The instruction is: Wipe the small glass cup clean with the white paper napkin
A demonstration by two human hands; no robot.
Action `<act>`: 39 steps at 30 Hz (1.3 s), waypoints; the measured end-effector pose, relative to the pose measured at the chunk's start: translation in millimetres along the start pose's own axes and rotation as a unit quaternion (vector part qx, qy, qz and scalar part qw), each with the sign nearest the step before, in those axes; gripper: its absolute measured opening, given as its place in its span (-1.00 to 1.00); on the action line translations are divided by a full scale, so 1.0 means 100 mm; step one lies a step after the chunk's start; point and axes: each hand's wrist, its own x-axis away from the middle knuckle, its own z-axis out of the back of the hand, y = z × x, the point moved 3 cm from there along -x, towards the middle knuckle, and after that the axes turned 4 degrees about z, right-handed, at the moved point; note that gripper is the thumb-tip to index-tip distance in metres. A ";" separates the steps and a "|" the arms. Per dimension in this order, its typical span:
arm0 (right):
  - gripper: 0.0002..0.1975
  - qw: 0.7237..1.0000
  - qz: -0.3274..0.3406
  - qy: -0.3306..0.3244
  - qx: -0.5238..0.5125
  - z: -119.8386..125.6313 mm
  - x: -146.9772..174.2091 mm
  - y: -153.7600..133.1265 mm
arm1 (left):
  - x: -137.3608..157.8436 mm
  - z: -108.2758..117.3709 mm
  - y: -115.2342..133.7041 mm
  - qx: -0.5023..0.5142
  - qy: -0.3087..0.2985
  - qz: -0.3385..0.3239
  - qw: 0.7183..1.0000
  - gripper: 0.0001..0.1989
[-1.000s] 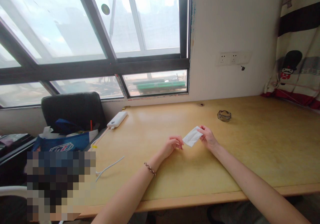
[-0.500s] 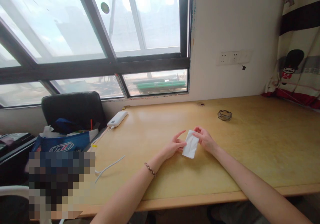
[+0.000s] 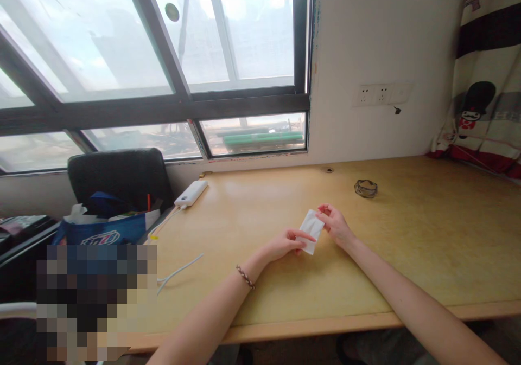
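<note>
My right hand (image 3: 336,226) is nearly closed, with the thumb in front and bent fingers behind, and it pinches the top corner of the paper (image 3: 309,224). My left hand (image 3: 283,247) is half curled at the low end. One finger lies straight across the front and the others tuck under the edge, so it looks like it has hold of the paper too, but I can't tell how tight. The paper is white and looks folded small and flat, so that much is done. It isn't opened out, and it isn't put down: it looks held up over the table (image 3: 309,294), tilted, between my two hands. A bracelet (image 3: 245,277) goes around my left wrist. Past my right hand, a dark ring (image 3: 366,194) sits on the table, well apart from the paper. Over on the left, near the table's edge, there's a white power bank (image 3: 193,191) with a cord plugged in. Another cord (image 3: 179,271) lies closer to me. Off the table on that side, a blue bag (image 3: 134,226) is in front of a black chair (image 3: 122,172). The window (image 3: 109,39) is behind it all.
</note>
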 end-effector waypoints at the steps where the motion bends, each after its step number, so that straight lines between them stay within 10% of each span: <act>1: -0.66 1.000 0.000 0.000 -0.007 0.00 0.00 0.00 | 0.00 0.01 0.00 0.000 -0.008 0.004 1.000 -0.71; 12: -0.77 0.997 0.005 0.037 -0.071 0.07 -0.06 -0.04 | -0.05 0.06 -0.07 0.069 0.005 -0.021 0.997 -0.63; 20: -0.53 0.967 -0.139 -0.166 -0.132 -0.16 0.10 -0.04 | -0.09 0.17 -0.02 0.101 0.088 -0.108 0.985 -0.62; 26: -0.44 0.963 -0.145 -0.190 -0.122 -0.15 0.10 -0.02 | -0.07 0.19 0.04 0.069 0.139 -0.139 0.978 -0.62; 32: -0.48 0.917 -0.145 -0.354 -0.116 -0.29 0.25 -0.11 | -0.08 0.11 -0.02 0.069 0.064 -0.104 0.990 -0.60; 39: -0.48 0.917 -0.123 -0.371 -0.080 -0.31 0.29 -0.12 | -0.07 0.06 -0.02 0.040 0.052 -0.053 0.996 -0.60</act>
